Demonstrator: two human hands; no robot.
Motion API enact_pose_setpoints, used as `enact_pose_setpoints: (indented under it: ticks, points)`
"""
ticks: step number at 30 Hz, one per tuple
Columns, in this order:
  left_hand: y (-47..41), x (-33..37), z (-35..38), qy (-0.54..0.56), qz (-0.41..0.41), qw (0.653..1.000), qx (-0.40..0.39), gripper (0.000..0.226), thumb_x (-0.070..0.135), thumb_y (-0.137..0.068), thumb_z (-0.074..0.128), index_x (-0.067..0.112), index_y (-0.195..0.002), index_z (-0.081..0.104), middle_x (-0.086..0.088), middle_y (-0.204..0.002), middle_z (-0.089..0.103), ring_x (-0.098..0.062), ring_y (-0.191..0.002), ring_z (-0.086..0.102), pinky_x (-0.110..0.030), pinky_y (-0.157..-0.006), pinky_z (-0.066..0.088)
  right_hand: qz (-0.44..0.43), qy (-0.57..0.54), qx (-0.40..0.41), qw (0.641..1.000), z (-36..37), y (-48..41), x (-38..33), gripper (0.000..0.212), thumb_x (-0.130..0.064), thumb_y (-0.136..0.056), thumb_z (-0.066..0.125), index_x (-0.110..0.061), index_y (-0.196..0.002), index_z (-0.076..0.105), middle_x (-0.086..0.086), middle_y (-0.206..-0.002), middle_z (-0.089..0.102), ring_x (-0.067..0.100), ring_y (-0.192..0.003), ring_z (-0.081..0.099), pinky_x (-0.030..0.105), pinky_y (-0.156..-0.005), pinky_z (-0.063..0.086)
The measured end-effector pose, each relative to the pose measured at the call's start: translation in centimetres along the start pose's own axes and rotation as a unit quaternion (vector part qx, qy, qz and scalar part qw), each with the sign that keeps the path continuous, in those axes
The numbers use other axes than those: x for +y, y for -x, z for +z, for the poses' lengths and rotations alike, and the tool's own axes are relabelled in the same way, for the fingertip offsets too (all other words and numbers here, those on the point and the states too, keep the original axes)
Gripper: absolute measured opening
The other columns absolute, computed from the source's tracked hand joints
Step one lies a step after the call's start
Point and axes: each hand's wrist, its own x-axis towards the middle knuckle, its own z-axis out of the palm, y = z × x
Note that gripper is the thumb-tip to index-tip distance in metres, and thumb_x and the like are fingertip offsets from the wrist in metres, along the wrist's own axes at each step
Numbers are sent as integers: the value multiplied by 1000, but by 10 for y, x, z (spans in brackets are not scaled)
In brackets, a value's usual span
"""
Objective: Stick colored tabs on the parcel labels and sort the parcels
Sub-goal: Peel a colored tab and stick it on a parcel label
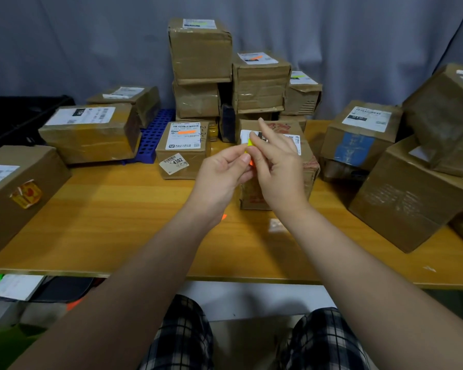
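Where the hands meet: over the middle parcel [308, 166], just in front of its white label [245, 136]
left hand [222, 169]: thumb and fingers pinch the tab strip [250, 144], yellow above, orange below
right hand [275, 166]: thumb and curled fingers nip the strip's yellow end, index finger straight
neighbour parcel [182, 161]: 1 orange tab [186, 132] on its label, standing on the table [118, 209]

Wooden table [112, 209] loaded with taped cardboard parcels [91, 134], several stacked at back; blue perforated rack [153, 137] partly under left parcel; small orange scrap [224, 216] mid-table.

Left hand [222, 173], right hand [277, 166] pinching tabs [249, 145], parcel [306, 169] behind
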Motion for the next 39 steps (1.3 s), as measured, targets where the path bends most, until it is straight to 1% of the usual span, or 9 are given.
enact_pose_setpoints:
  ticks: [3,7,13,18,22,25,30,35,39]
  points:
    - [-1,-4,-2,-6,-2,1000,-7,32,2,-99,43,-1,-129,53,-14,-115,66,-11,-98,66,-16,-76,51,2,-10,25,1000,0,3,0,28,-17,-91,57,-7,-114,69,6,-132,58,26,-119,49,14,-101,28]
    - [-3,-3,-1,-19,2,1000,-16,32,3,-100,42,-2,-130,52,-18,-116,66,-15,-100,66,-16,-77,51,-9,-11,53,999,-1,2,0,29,-23,-91,56,-7,-111,70,7,-129,61,16,-114,44,3,-100,23]
    - [-1,3,-1,-65,-22,997,-20,24,1,-98,44,2,-118,57,-11,-102,68,-3,-77,67,-12,-69,51,-8,-2,12,1000,-10,-4,4,11,-18,-87,65,-12,-95,68,5,-127,60,21,-120,47,7,-97,22]
    - [-4,3,-3,-191,-17,981,14,21,2,-90,60,13,-107,59,-2,-88,68,-7,-70,64,-19,-70,55,3,-18,-38,999,-17,-12,1,10,-20,-82,71,-12,-81,66,1,-113,60,15,-109,45,18,-91,35]
    - [-10,-4,-9,-347,19,936,52,18,9,-88,64,22,-100,61,-1,-88,68,-16,-71,64,-33,-72,56,33,-24,-82,996,-20,-17,-5,9,-22,-80,75,-15,-78,69,-2,-99,54,13,-103,43,3,-84,26]
    - [-13,-6,-14,-400,20,914,61,18,13,-88,64,20,-105,61,5,-82,63,-6,-66,56,-28,-67,50,71,-70,-70,992,-21,-18,-13,9,-21,-78,77,-19,-77,68,-3,-94,53,14,-100,48,20,-83,36]
    - [-18,-12,-31,-367,-25,927,71,16,15,-87,67,22,-100,58,-3,-89,70,-18,-83,68,-42,-82,54,139,-187,-65,970,-24,-20,-12,7,-13,-82,74,-13,-79,67,4,-92,63,21,-90,63,27,-71,56]
    - [-23,-21,-59,-358,-75,927,84,27,12,-94,57,9,-121,55,-7,-92,68,-12,-75,62,-40,-85,54,188,-156,-59,968,-17,-11,-5,7,-16,-89,66,-18,-82,67,-11,-77,64,0,-75,59,11,-72,47]
    - [-21,-35,-77,-445,-101,886,79,30,13,-97,52,9,-126,54,-8,-92,60,-22,-84,59,-29,-70,42,169,-126,-56,976,-3,-3,-2,8,-15,-90,64,-16,-84,68,-11,-80,63,-3,-77,56,3,-70,39]
